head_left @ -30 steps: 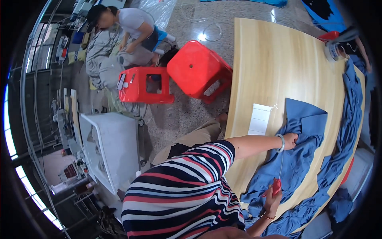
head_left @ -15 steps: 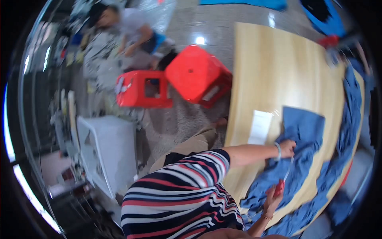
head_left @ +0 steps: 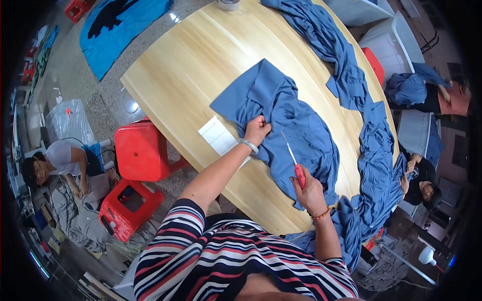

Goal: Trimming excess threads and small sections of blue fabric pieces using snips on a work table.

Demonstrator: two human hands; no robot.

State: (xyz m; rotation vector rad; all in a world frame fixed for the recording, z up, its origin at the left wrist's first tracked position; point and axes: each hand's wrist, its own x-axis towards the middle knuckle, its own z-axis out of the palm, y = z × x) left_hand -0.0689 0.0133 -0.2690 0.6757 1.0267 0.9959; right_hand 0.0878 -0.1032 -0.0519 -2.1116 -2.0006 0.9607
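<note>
A blue garment [head_left: 301, 133] lies bunched and wrinkled on the wooden table [head_left: 201, 60], its smoother end pointing to the far left. My left hand [head_left: 257, 130] is closed, with bent fingers pinching the cloth near the garment's left edge. Over its nearer part, my right hand [head_left: 310, 193] grips red-handled scissors [head_left: 299, 176]. Their slim metal blades look closed and point away from me, toward the middle of the cloth. A white sheet of paper [head_left: 217, 135] sits beside my left wrist, partly covered by my forearm.
More blue cloth [head_left: 374, 140] trails along the table's right side. Red stools [head_left: 140, 150] stand at the left. One person [head_left: 70, 160] bends over grey cloth at far left; another [head_left: 422, 173] handles blue cloth at right. A roll of tape [head_left: 228, 4] is at the far edge.
My view has swung toward the table, bringing the garment near the middle. The left hand still holds the cloth and the right hand still grips the scissors.
</note>
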